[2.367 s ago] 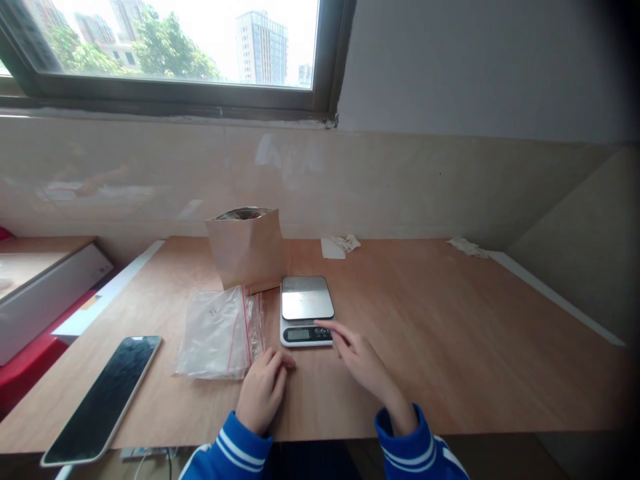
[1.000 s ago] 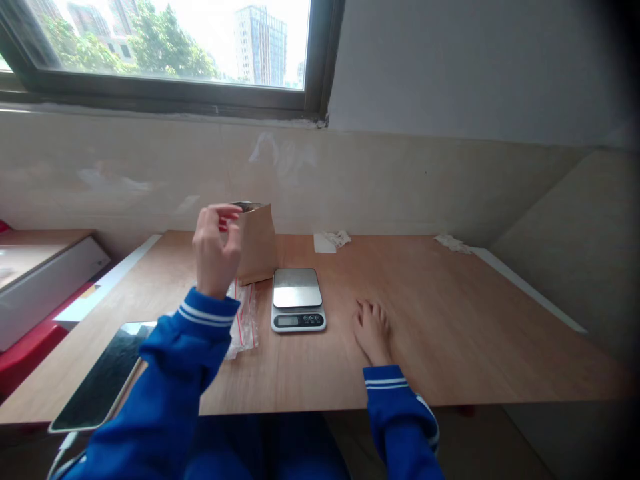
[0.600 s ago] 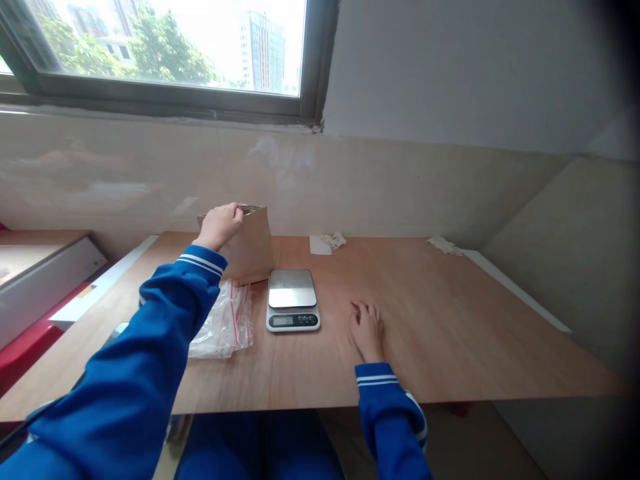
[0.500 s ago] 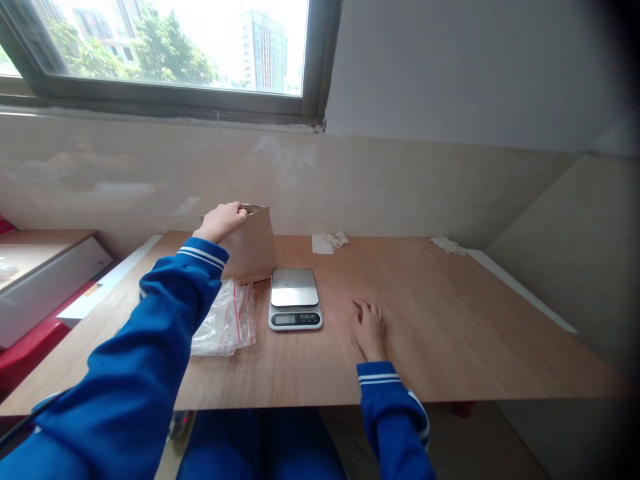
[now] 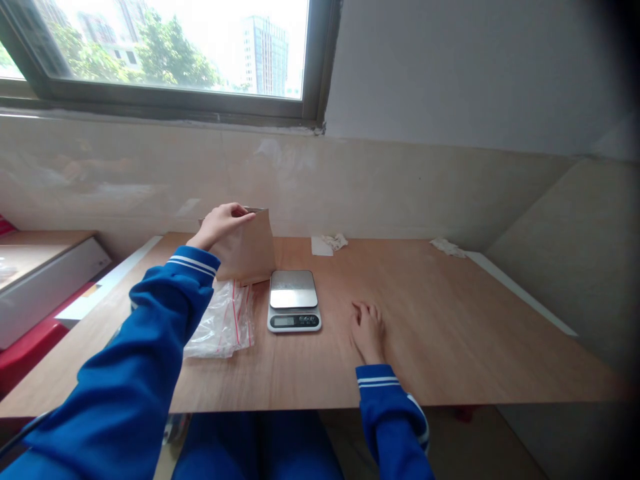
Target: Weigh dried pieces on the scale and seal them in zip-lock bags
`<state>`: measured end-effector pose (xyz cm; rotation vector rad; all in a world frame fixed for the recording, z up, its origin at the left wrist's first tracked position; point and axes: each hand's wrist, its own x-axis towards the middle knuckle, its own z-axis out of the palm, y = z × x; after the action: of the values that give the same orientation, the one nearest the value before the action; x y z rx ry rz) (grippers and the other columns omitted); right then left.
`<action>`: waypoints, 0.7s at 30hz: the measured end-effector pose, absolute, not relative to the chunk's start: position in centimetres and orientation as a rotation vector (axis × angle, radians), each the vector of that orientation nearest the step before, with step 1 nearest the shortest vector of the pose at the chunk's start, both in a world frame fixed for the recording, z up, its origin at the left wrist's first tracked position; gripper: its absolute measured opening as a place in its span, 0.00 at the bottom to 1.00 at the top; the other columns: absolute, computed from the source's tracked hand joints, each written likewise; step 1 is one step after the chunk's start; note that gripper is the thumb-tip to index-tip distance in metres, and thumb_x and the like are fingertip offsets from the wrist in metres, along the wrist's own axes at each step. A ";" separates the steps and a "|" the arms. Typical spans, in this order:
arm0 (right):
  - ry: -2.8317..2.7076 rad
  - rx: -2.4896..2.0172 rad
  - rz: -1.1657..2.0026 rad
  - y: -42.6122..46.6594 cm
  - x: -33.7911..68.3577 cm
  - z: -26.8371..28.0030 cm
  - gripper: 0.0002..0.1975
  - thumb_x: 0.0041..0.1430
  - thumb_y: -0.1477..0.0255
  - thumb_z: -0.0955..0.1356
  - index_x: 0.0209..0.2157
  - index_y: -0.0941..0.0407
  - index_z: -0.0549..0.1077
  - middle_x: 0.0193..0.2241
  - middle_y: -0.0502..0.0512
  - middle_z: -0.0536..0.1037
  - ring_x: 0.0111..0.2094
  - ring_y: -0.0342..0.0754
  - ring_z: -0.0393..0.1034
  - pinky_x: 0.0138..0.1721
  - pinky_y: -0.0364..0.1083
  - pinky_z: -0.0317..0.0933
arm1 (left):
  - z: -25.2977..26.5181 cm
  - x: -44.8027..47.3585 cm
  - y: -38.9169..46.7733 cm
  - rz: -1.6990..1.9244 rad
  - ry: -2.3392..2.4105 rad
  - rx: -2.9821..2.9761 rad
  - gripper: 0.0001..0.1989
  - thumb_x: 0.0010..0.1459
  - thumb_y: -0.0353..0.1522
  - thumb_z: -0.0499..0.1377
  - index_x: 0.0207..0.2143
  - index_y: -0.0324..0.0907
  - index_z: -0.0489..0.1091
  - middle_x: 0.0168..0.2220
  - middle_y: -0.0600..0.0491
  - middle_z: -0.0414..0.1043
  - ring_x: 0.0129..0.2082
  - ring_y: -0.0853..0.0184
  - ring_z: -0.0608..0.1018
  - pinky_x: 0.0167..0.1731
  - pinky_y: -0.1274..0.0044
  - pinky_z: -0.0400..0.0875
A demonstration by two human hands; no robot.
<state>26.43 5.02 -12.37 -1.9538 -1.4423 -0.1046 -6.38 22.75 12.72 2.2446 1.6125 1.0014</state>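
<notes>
A brown paper bag [image 5: 245, 250] stands upright at the back left of the table. My left hand [image 5: 224, 221] is at its top edge, fingers closed on the rim; whether anything else is between them is hidden. Just right of the bag lies a kitchen scale [image 5: 294, 301] with a steel plate and a small display, its plate bare. Clear zip bags [image 5: 223, 323] with red strips lie in front of the paper bag, partly behind my left sleeve. My right hand [image 5: 369, 331] rests on the table right of the scale, fingers loosely bent and apart, holding nothing.
The wooden table [image 5: 450, 320] reaches the wall. Crumpled white paper [image 5: 335, 241] and another white scrap [image 5: 447, 248] lie along its back edge. A red stool [image 5: 30, 347] and a second table [image 5: 45, 257] stand at the left. A window [image 5: 175, 53] is above.
My left hand has shifted slightly at the bag's rim, its fingertips now showing in front of the opening. The left forearm has drawn a little left. My right hand stays in place.
</notes>
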 end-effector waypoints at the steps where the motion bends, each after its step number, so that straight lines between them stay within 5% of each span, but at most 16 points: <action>1: -1.442 -1.958 -0.097 5.0 26.4 -12.4 0.16 0.57 0.76 0.59 0.44 0.58 0.73 0.45 0.62 0.72 0.47 0.56 0.62 0.48 0.52 0.56 | 12.7 -6.5 22.9 1.065 1.585 2.218 0.22 0.47 0.50 0.58 0.34 0.42 0.75 0.33 0.50 0.77 0.34 0.63 0.76 0.32 0.77 0.66; 10: -1.427 -1.964 -0.067 4.9 26.3 -12.0 0.16 0.57 0.75 0.59 0.44 0.58 0.72 0.44 0.62 0.72 0.48 0.55 0.62 0.48 0.52 0.56 | 12.6 -6.8 23.3 1.422 1.404 2.170 0.19 0.50 0.46 0.58 0.34 0.39 0.72 0.29 0.50 0.75 0.30 0.65 0.75 0.31 0.76 0.67; 21: -1.394 -1.869 0.005 4.7 26.0 -11.1 0.16 0.59 0.72 0.58 0.43 0.57 0.73 0.43 0.62 0.71 0.47 0.56 0.63 0.47 0.54 0.57 | 15.2 -2.2 17.6 1.760 1.292 2.047 0.15 0.59 0.42 0.52 0.39 0.41 0.67 0.35 0.50 0.74 0.34 0.70 0.75 0.35 0.78 0.69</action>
<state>25.97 4.71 -11.08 -1.8691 -1.3937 0.0051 -2.16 17.57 15.20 2.0474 1.2918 1.7599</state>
